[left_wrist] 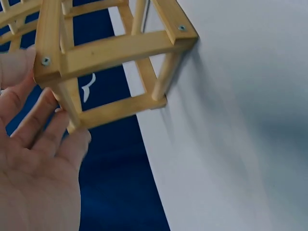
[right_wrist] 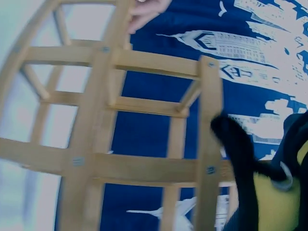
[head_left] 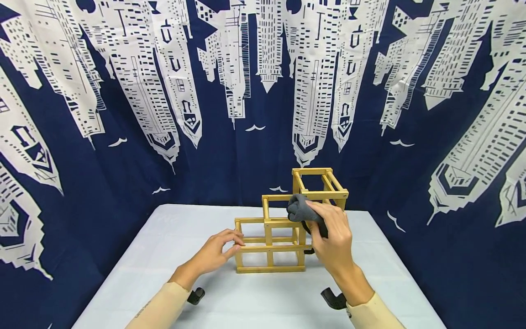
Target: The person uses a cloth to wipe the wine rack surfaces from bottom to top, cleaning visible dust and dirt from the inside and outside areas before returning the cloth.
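Note:
A stepped rack of light wooden bars (head_left: 270, 249) stands on the table, rising from low at left to tall at right. My left hand (head_left: 213, 251) grips its left end; in the left wrist view the thumb and fingers sit around a corner post (left_wrist: 67, 103). My right hand (head_left: 334, 233) holds a rolled dark grey fabric item (head_left: 302, 210) in front of the rack's taller section. Black straps and a yellow patch (right_wrist: 276, 202) of it show in the right wrist view, near the wooden bars; its exact kind is unclear.
The rack stands on a white-covered table (head_left: 246, 301). Behind and beside the table hangs a dark blue curtain (head_left: 230, 169) with white printed buildings. Black curved pieces (head_left: 196, 296) show beside both wrists.

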A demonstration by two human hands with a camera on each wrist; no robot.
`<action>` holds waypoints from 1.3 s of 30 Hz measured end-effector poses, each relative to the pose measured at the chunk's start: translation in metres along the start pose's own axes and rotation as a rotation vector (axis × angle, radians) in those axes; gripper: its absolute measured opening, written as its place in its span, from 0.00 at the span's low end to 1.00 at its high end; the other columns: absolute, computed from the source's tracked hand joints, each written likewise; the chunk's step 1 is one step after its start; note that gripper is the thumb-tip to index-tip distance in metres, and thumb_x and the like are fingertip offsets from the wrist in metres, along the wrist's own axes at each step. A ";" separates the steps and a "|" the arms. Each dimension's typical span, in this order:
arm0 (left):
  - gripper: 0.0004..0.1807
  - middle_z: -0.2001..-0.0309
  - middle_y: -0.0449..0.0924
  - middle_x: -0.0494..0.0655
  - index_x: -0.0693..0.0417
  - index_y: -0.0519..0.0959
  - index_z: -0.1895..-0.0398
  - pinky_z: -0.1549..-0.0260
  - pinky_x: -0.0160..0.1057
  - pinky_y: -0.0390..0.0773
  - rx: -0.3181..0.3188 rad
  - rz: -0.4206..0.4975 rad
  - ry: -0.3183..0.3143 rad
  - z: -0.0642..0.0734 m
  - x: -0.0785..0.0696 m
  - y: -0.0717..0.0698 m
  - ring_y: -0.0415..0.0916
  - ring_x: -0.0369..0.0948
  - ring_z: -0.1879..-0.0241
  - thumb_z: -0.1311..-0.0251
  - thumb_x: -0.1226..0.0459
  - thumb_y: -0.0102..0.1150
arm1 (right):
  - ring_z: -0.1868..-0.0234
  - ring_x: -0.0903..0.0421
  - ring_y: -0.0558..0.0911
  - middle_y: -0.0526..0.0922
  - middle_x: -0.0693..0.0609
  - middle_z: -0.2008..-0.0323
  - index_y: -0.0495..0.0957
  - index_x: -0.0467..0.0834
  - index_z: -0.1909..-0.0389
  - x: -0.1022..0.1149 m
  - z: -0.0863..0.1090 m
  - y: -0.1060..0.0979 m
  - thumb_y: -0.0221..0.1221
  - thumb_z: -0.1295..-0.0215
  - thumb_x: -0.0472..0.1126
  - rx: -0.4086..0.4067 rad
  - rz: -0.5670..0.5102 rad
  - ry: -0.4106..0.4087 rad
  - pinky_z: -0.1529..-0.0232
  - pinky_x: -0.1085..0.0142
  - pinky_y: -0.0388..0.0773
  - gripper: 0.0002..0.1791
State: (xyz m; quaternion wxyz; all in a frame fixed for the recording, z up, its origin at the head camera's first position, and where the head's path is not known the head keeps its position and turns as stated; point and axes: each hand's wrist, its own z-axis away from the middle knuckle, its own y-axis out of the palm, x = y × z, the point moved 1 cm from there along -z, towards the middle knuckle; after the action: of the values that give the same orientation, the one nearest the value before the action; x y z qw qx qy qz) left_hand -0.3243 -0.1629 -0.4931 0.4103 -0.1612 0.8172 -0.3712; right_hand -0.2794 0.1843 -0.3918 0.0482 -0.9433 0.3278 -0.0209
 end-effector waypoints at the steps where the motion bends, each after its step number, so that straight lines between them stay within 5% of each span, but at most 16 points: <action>1: 0.08 0.31 0.90 0.49 0.48 0.90 0.40 0.21 0.68 0.81 -0.020 -0.011 -0.003 0.000 -0.003 0.001 0.83 0.60 0.22 0.14 0.62 0.68 | 0.49 0.34 0.90 0.96 0.36 0.47 0.91 0.32 0.40 0.000 0.005 -0.002 0.70 0.39 0.20 0.003 -0.019 0.008 0.38 0.60 0.81 0.25; 6: 0.23 0.33 0.90 0.48 0.49 0.85 0.27 0.27 0.59 0.88 -0.175 -0.076 -0.025 -0.009 -0.031 0.005 0.89 0.53 0.30 0.21 0.61 0.77 | 0.48 0.35 0.89 0.95 0.34 0.48 0.90 0.30 0.40 -0.005 0.031 -0.016 0.69 0.41 0.20 0.045 -0.055 0.078 0.24 0.75 0.76 0.25; 10: 0.34 0.34 0.89 0.51 0.52 0.82 0.22 0.37 0.52 0.94 -0.328 -0.109 0.053 -0.026 -0.063 0.010 0.91 0.51 0.36 0.28 0.61 0.84 | 0.48 0.37 0.87 0.94 0.33 0.48 0.90 0.30 0.40 -0.013 0.048 -0.031 0.69 0.41 0.22 0.058 -0.045 0.137 0.25 0.79 0.74 0.25; 17: 0.21 0.43 0.90 0.51 0.52 0.92 0.40 0.49 0.45 0.97 -0.481 -0.165 0.185 -0.058 -0.096 0.021 0.94 0.47 0.49 0.34 0.61 0.88 | 0.45 0.53 0.86 0.94 0.34 0.50 0.91 0.31 0.41 -0.027 0.065 -0.053 0.71 0.38 0.25 0.067 0.022 0.211 0.29 0.84 0.74 0.23; 27: 0.11 0.54 0.87 0.55 0.62 0.94 0.52 0.55 0.34 0.96 -0.519 -0.017 0.239 -0.069 -0.093 0.023 0.95 0.47 0.59 0.35 0.71 0.83 | 0.38 0.78 0.81 0.93 0.31 0.52 0.91 0.29 0.42 -0.039 0.074 -0.070 0.74 0.40 0.22 0.017 0.062 0.288 0.34 0.87 0.73 0.23; 39: 0.11 0.55 0.90 0.57 0.62 0.95 0.54 0.57 0.39 0.97 -0.554 0.052 0.116 -0.069 -0.066 -0.003 0.95 0.51 0.57 0.39 0.74 0.83 | 0.38 0.77 0.84 0.88 0.24 0.59 0.88 0.21 0.51 -0.028 0.067 -0.079 0.71 0.27 0.33 -0.087 -0.013 0.216 0.32 0.84 0.77 0.16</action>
State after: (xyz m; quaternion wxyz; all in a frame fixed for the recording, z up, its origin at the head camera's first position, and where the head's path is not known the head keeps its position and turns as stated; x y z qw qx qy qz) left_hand -0.3388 -0.0947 -0.4278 0.3124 -0.2246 0.9136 -0.1315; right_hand -0.2474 0.2684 -0.4503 -0.0286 -0.9388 0.3256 -0.1085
